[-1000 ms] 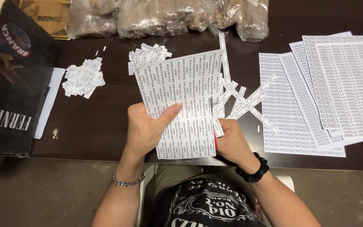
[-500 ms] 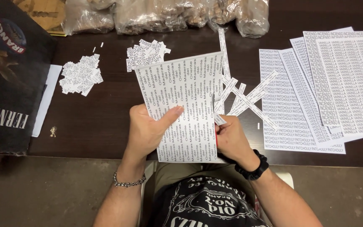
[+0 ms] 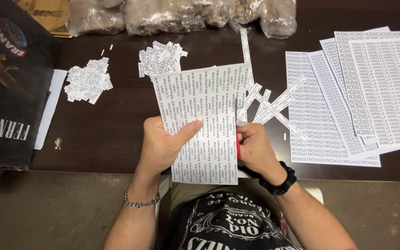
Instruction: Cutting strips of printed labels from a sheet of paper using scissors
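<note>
Mid-strip cut: our left hand (image 3: 165,146) pinches the printed label sheet (image 3: 207,115), right hand (image 3: 255,148) closed on red-handled scissors (image 3: 238,149); next calls for staying between columns.

Printed white sheet (image 3: 209,115), upright, above table edge

Dark table (image 3: 107,134); printed sheets (image 3: 348,92), paper scraps (image 3: 88,82), bags (image 3: 186,14).

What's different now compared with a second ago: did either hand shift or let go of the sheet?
Little changed. The right hand, with the red-handled scissors, has edged slightly down the right edge of the printed sheet. The left hand keeps its grip on the sheet, thumb on top. Nothing was let go. The cut strips, the two piles of small labels and the stacked sheets stayed put.
</note>
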